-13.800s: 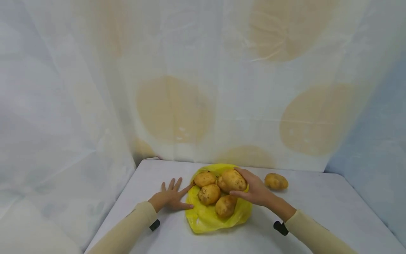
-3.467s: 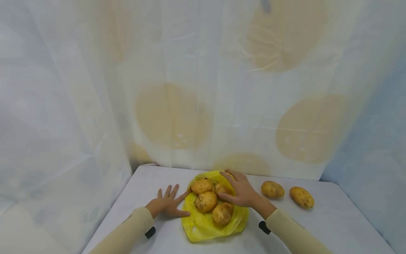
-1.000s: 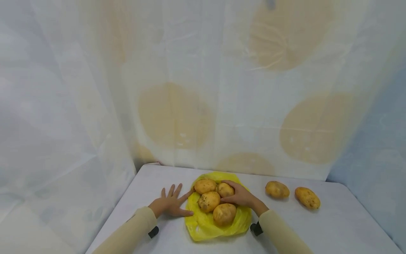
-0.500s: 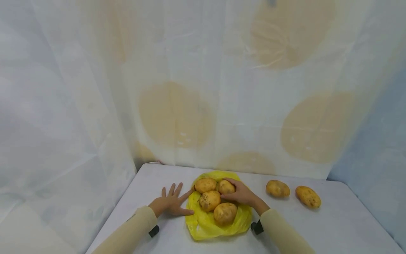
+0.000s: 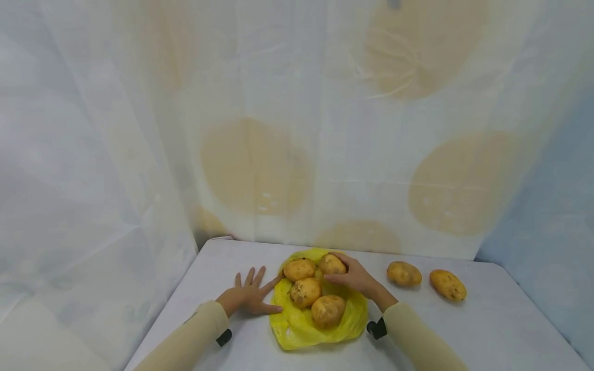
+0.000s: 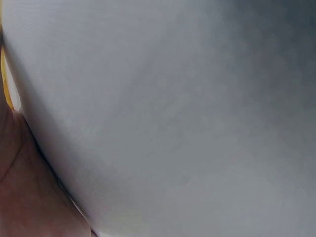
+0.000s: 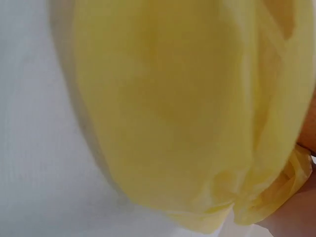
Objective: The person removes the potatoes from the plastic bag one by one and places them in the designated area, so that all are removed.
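In the head view a yellow plastic bag (image 5: 297, 330) lies opened out with potatoes on it. My right hand (image 5: 357, 278) grips a potato (image 5: 331, 264) at the bag's back right, fingers over its far side and thumb at its near side. Three others rest in the bag: a back-left potato (image 5: 299, 269), a middle potato (image 5: 306, 292) and a front potato (image 5: 328, 310). My left hand (image 5: 250, 298) is spread flat on the table, thumb and forefinger reaching the bag's left edge. The right wrist view is mostly filled by the bag's side (image 7: 173, 108); the held potato is hidden there.
Two potatoes lie on the white table (image 5: 482, 330) to the right: a nearer potato (image 5: 403, 274) and a farther-right potato (image 5: 447, 285). A pale curtain with tan circles (image 5: 255, 165) hangs behind the table's back edge, with white sheeting (image 5: 83, 206) at the left.
Since the earliest frame, the potato then in my right hand has come to lie at the far right. Within the last second, my right hand has shifted another potato slightly back. The left hand stays put.
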A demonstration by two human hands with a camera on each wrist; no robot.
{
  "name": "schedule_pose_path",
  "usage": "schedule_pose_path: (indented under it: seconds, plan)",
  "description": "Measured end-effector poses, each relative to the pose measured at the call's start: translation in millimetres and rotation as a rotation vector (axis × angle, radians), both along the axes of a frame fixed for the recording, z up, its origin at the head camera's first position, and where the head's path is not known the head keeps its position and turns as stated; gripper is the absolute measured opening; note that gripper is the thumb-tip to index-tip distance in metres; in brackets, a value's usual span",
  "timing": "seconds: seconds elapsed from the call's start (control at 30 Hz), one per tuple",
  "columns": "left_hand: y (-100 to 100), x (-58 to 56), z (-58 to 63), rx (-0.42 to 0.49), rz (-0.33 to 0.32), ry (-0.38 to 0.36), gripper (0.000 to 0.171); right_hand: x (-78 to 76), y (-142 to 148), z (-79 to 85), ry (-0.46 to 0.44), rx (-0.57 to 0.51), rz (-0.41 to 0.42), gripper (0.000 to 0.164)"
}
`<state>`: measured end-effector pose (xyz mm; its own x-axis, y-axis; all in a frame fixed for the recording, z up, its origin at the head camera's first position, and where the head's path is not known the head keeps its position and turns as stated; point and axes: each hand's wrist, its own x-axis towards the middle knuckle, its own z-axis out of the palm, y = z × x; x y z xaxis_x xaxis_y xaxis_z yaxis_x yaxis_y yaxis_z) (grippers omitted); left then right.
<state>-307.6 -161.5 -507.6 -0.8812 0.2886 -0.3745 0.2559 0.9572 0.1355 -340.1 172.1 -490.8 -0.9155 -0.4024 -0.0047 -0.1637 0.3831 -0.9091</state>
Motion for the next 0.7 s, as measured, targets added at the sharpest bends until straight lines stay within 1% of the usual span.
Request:
schedule_pose_path:
  seconds: [0.27,0.5,0.7]
  plan:
    - [-2,-1.9,-3.4,0.009,-0.002,0.005,0.103,5.6,0,11.0,0.000,0.010,-0.029,0.076]
    - [1,-1.2,-2.8,0.001,-0.002,0.015,0.100,6.0,7,16.5,0.022,0.008,-0.005,0.075]
    - [1,-1.3,-3.5,-0.008,0.001,0.025,0.100,3.6,12,22.4,0.031,-0.025,0.028,0.073]
